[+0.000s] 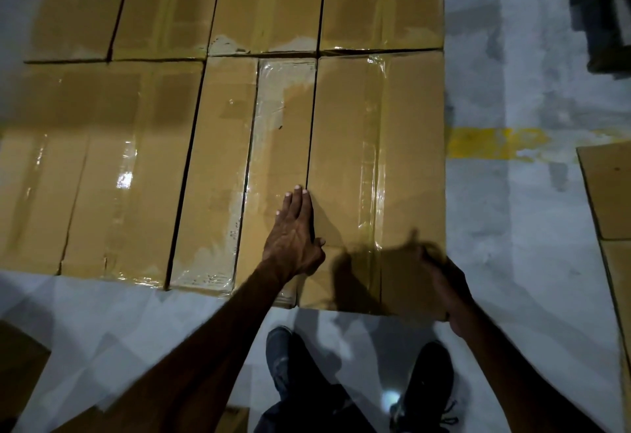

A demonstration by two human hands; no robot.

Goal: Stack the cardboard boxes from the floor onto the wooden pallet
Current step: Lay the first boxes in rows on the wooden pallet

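Observation:
Several taped cardboard boxes lie side by side in two rows and hide the pallet beneath them. The near right box (375, 173) sticks out slightly toward me. My left hand (295, 234) lies flat with straight fingers along the seam between that box and the narrow box (280, 146) to its left. My right hand (444, 292) curls around the near right corner of the near right box, in shadow.
More cardboard boxes (611, 193) lie on the grey floor at the right edge, and another brown box corner (20, 357) shows at the lower left. A yellow floor line (491, 142) runs right of the stack. My feet (423, 385) stand just before the boxes.

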